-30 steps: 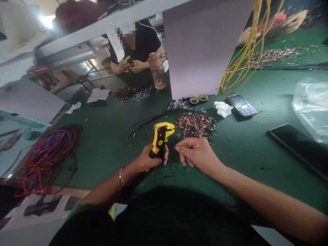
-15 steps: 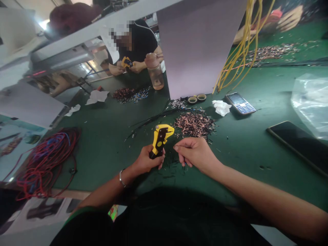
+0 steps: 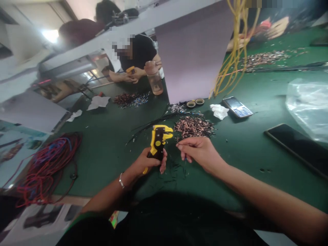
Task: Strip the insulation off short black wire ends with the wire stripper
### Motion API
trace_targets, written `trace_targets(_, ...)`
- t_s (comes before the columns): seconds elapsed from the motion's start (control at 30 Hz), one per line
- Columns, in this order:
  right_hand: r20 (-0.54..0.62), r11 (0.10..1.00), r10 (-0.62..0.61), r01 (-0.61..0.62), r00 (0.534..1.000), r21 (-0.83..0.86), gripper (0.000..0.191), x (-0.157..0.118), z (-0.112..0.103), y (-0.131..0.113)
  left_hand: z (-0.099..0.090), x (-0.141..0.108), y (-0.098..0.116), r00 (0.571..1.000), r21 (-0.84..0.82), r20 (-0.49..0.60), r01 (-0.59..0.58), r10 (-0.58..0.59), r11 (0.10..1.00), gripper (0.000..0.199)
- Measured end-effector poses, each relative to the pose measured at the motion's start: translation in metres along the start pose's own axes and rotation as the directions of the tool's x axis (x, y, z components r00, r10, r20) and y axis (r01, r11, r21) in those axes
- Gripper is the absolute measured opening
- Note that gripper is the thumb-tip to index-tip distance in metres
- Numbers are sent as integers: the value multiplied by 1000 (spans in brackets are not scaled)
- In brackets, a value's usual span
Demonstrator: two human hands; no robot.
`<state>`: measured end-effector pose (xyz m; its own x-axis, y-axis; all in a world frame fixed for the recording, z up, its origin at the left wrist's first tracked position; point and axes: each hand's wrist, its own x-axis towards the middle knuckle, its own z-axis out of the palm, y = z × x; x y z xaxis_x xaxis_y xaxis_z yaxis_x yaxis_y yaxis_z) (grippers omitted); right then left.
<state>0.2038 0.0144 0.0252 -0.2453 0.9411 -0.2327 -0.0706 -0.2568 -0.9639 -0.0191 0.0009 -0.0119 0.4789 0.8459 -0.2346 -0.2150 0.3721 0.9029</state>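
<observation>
My left hand (image 3: pixel 151 160) is wrapped round the handle of a yellow and black wire stripper (image 3: pixel 158 142), its jaws apart and facing right. To the right of those jaws, my right hand (image 3: pixel 198 150) is closed in a pinch, thumb against forefinger. What sits in the pinch is too small to make out. Just beyond the right hand lies a heap of short wire pieces (image 3: pixel 195 126) with copper-coloured ends. A bundle of black wires (image 3: pixel 151 120) stretches out behind the stripper. Dark scraps (image 3: pixel 174 171) are scattered on the green table between and below my hands.
Coiled red and blue wires (image 3: pixel 51 164) lie at the left. On the right are a keypad phone (image 3: pixel 237 107), a dark smartphone (image 3: pixel 294 145) and a clear plastic bag (image 3: pixel 309 106). Tape rolls (image 3: pixel 191 104) sit below an upright panel (image 3: pixel 192 54). A co-worker (image 3: pixel 138 58) sits opposite, near a bottle (image 3: pixel 155 80).
The wire stripper's jaws have opened wider and its lower handle now shows below my left hand. My right hand keeps its pinch. The view has shifted slightly.
</observation>
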Motion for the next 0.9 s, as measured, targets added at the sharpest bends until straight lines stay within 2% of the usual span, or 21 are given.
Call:
trace_targets(0.07, -43, 999, -21, 20, 999, -28, 16, 3, -5, 2, -2, -1, 2, 994, -65, 108, 6, 1, 998, 40)
trace_targets(0.13, -53, 998, -41, 38, 998, -58, 18, 7, -9, 3, -4, -1, 4, 987, -75, 161, 29, -17, 997, 44)
trace_targets(0.3, -77, 985, -96, 84, 992, -149, 17, 14, -17, 2, -6, -2, 12, 978, -134, 208, 55, -26, 990, 46)
trace_targets(0.47, -47, 979, -114, 104, 992, -176, 18, 16, -19, 2, -4, -2, 16, 969, -201, 242, 92, -41, 975, 45)
trace_targets(0.7, -19, 983, -124, 120, 992, -139, 19, 15, -18, 5, 1, -6, 15, 949, -229, 301, 161, -88, 960, 48)
trace_targets(0.9, 1, 989, -121, 121, 993, -83, 17, 17, -17, 12, -2, -10, 12, 930, -234, 347, 211, -121, 949, 55)
